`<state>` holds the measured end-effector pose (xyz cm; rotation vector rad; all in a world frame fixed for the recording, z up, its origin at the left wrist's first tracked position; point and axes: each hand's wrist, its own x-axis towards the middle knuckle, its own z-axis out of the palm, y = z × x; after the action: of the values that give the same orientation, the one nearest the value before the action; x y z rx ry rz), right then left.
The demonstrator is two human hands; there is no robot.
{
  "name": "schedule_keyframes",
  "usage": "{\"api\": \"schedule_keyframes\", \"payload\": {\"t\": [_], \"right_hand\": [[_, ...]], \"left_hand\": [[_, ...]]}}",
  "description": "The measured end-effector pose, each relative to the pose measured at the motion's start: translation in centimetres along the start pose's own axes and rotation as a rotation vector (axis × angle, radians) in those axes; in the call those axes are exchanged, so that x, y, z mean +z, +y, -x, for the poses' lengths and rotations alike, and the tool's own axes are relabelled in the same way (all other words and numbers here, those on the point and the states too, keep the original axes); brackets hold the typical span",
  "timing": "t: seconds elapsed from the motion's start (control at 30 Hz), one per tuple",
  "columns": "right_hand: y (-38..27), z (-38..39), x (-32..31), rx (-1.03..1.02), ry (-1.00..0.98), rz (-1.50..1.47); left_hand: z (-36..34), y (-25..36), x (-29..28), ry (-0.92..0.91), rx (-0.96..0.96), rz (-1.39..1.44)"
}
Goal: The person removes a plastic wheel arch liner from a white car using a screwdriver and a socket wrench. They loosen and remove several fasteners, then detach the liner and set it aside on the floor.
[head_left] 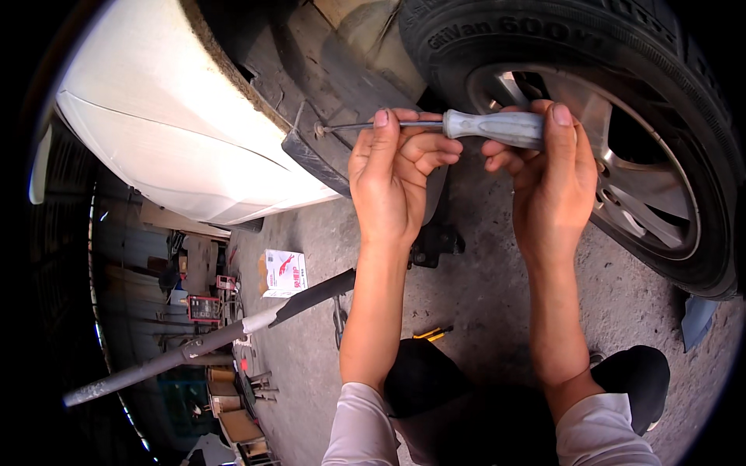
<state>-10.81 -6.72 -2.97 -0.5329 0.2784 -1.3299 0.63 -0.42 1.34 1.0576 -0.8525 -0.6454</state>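
A screwdriver (491, 127) with a pale grey, worn handle lies level between my two hands. My right hand (553, 171) is closed round the handle's end. With thumb and fingers, my left hand (396, 167) pinches the metal shaft. The shaft's tip meets a small round fastener (319, 130) at the edge of the dark wheel-arch liner (315, 159). This liner borders the white bumper (202, 132) of a vehicle. Whether the tip sits in the fastener's head cannot be made out.
A large tyre on a silver wheel (598, 109) stands close at the right. A long metal pole (210, 342) slants across the lower left. On the concrete floor are a white box (285, 272), a yellow-handled tool (433, 334) and a dark jack-like object (437, 245).
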Motion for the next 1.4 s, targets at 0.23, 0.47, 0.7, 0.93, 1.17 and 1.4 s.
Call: {"api": "schedule_keyframes", "payload": {"t": [0.23,0.47,0.7,0.93,1.17,1.4], "right_hand": [[0.0,-0.5,0.3,0.0,0.034,-0.04],[-1.8,-1.3,-0.7,0.199,-0.051,0.347],[-2.1,-2.6,-2.5,0.32,-0.126,0.539],[-1.1,-2.2,-2.4,0.265,-0.127,0.348],[-1.0,-2.1,-2.1,0.264,-0.118,0.33],[-0.2,-2.3,-2.6,0.127,-0.108,0.478]], "left_hand": [[-0.4,-0.2,0.3,0.016,0.012,-0.016],[-0.5,-0.3,-0.4,0.06,0.036,-0.055],[0.4,-0.7,0.5,0.155,-0.068,-0.204],[-1.0,-0.2,4.4,-0.192,0.964,-1.507],[-5.2,2.1,8.3,-0.885,0.071,-1.767],[-7.2,1.7,8.2,-0.986,-0.231,-1.641]]}}
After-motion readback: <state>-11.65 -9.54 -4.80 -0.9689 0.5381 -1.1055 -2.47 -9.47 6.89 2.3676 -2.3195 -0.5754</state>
